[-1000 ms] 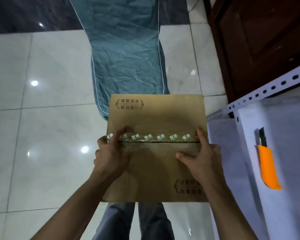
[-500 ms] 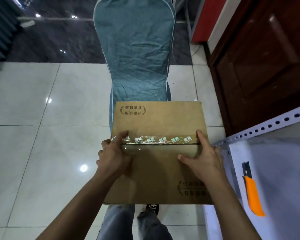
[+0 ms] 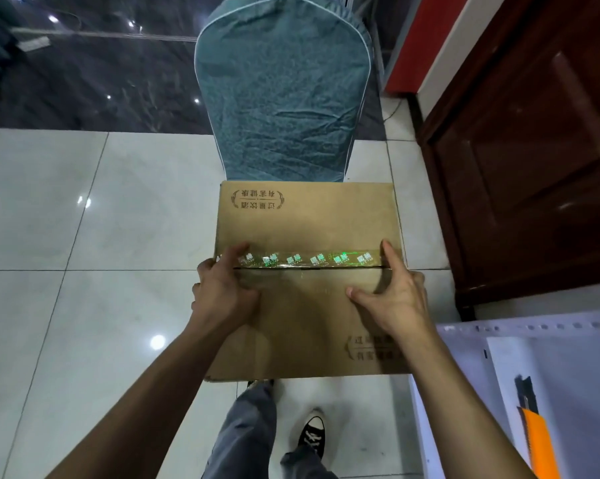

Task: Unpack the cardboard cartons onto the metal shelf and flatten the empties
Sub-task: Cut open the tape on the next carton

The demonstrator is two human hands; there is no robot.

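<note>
— What takes up most of the view?

— Pale glossy floor tiles point(image 3: 66, 219) from 6 round to 10 o'clock. At 2 o'clock stands a dark wooden door point(image 3: 533, 167), and at 12 a chair in a teal fabric cover point(image 3: 281, 98).

— And the cardboard carton point(image 3: 308, 229)?

— Dead centre, held in the air above the person's legs, its far edge just under the chair cover. It is closed, top face up, with a strip of printed tape point(image 3: 308, 260) along the centre seam.

— The metal shelf point(image 3: 533, 328)?

— At 4 to 5 o'clock, white, with a perforated rim, just beside the carton's near right corner.

— How do the hands sit?

— The left hand point(image 3: 224, 292) grips the carton's 9 o'clock end, fingers curled, thumb on the tape. The right hand point(image 3: 395, 299) holds the 3 o'clock end, thumb spread flat on top, forefinger reaching the tape, other fingers wrapped over the edge.

— Smaller things?

— An orange utility knife point(image 3: 537, 440) lies on the shelf at 5 o'clock, and a black sneaker point(image 3: 313, 437) shows at 6.
</note>
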